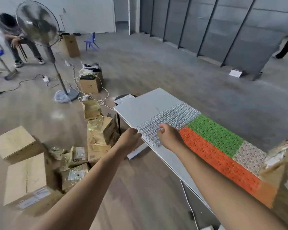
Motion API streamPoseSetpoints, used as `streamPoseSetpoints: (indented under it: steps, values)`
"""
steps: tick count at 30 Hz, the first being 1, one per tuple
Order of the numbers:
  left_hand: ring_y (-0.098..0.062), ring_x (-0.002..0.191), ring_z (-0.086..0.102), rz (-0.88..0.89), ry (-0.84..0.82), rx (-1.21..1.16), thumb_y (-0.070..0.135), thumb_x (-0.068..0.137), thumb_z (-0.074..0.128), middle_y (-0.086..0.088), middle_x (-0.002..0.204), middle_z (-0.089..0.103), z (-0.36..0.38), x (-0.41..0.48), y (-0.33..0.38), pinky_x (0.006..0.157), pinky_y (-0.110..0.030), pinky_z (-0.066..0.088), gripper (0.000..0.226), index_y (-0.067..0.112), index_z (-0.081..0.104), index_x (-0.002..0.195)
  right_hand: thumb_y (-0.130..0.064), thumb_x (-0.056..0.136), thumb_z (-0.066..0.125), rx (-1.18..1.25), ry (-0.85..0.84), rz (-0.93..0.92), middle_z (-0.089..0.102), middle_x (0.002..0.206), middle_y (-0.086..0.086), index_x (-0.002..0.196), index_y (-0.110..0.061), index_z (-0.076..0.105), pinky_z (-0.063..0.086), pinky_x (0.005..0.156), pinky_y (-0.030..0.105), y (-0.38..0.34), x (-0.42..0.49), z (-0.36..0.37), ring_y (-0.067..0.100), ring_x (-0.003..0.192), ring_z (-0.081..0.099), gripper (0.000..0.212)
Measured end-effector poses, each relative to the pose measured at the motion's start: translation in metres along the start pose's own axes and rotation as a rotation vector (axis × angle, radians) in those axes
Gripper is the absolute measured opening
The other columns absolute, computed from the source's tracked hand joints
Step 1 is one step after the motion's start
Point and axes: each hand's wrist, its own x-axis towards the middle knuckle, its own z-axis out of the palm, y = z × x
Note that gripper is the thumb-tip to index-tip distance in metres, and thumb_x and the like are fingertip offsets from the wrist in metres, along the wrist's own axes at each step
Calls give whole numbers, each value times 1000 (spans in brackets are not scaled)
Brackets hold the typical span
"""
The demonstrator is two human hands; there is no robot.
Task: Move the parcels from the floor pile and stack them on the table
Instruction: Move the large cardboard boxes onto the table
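The left hand (pixel 129 138) is reaching to the near corner of a clear grid mat (pixel 175 117). Its fingers are hiding behind the back of the hand, so I cannot tell whether it is gripping the mat or only touching it. The right hand (pixel 169 136) is resting on the same mat with its fingers curling under; whether they are pinching the mesh is not showing.

A stack of parcels (pixel 283 173) is sitting at the right end of the bench (pixel 140 107), blurring badly and running off the frame edge. The floor pile (pixel 100 130) of brown parcels is lying to the left of the bench, its labels smearing beyond reading, with two larger cartons (pixel 17 143) standing beside it.

The white bench is carrying a green mat (pixel 214 131) and an orange mat (pixel 214 156) lying side by side, touching the clear one, with a speckled mat (pixel 251 156) beyond the green one. Its far end is lying bare.

On the grey floor (pixel 156 67) a pedestal fan (pixel 38 24) is standing among trailing cables. Behind the fan a seated person (pixel 15 34) is bending forward, blurring. A small blue chair (pixel 91 41) is standing near the far wall, and dark panels (pixel 223 27) are lining the right side.
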Motion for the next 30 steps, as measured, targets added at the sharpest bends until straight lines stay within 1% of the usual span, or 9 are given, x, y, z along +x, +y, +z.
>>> streamPoseSetpoints:
  steps: [3, 6, 10, 14, 17, 19, 23, 28, 30]
  values:
    - [-30, 84, 64, 24, 5, -19, 17, 93, 46, -8, 89, 64, -34, -2, -19, 73, -37, 54, 13, 16, 59, 94, -25, 97, 45, 10, -4, 13, 61, 126, 11, 131, -13, 53, 45, 89, 34, -34, 2, 21, 30, 112, 57, 37]
    - [-32, 87, 65, 18, -16, -20, 16, 93, 46, -6, 88, 64, -77, 0, -46, 81, -46, 56, 8, 17, 54, 90, -27, 98, 46, 23, -16, 13, 61, 126, 11, 129, -13, 54, 43, 88, 32, -75, 2, 52, 30, 114, 57, 35]
    - [-32, 90, 63, -26, 8, -26, 21, 91, 48, -15, 96, 66, -142, 6, -91, 81, -49, 55, 25, 4, 60, 105, -29, 99, 43, 45, -64, -1, 59, 127, 5, 132, -17, 51, 44, 82, 30, -136, -1, 101, 27, 109, 57, 36]
    - [-22, 88, 62, -82, 29, -54, 22, 96, 46, 0, 90, 58, -195, 10, -132, 79, -39, 55, 13, 15, 54, 103, -30, 98, 45, 39, -106, 12, 60, 128, 4, 132, -18, 53, 44, 92, 31, -179, 0, 146, 23, 116, 56, 37]
    - [-17, 87, 62, -132, 50, -82, 27, 96, 47, -1, 102, 58, -220, 15, -156, 72, -34, 56, 27, 14, 50, 120, -31, 98, 45, 28, -123, 19, 60, 128, 5, 133, -19, 52, 45, 94, 32, -199, 4, 169, 23, 117, 55, 38]
    - [-15, 85, 61, -140, 43, -74, 29, 97, 47, -2, 109, 57, -230, 18, -166, 67, -29, 55, 33, 14, 48, 125, -32, 99, 44, 10, -124, 9, 61, 124, 4, 134, -20, 52, 44, 90, 31, -210, 8, 177, 23, 114, 55, 38]
    - [-16, 87, 61, -140, 10, -61, 29, 97, 46, -2, 109, 57, -236, 32, -169, 71, -32, 56, 31, 14, 48, 124, -32, 99, 42, -8, -112, 24, 60, 126, 4, 135, -20, 50, 47, 91, 35, -213, 18, 179, 23, 112, 56, 39]
    - [-23, 81, 60, -77, -63, -32, 19, 91, 46, -10, 93, 62, -202, 58, -140, 74, -44, 56, 21, 6, 59, 101, -28, 98, 42, 10, -36, 132, 61, 126, 9, 133, -16, 50, 45, 90, 34, -175, 25, 151, 28, 113, 57, 38]
    - [-26, 77, 59, -39, -125, -14, 20, 89, 46, -11, 85, 61, -171, 69, -120, 74, -42, 54, 23, 4, 61, 98, -26, 99, 43, 6, 10, 189, 60, 127, 12, 133, -13, 51, 43, 89, 34, -145, 23, 130, 30, 115, 55, 37]
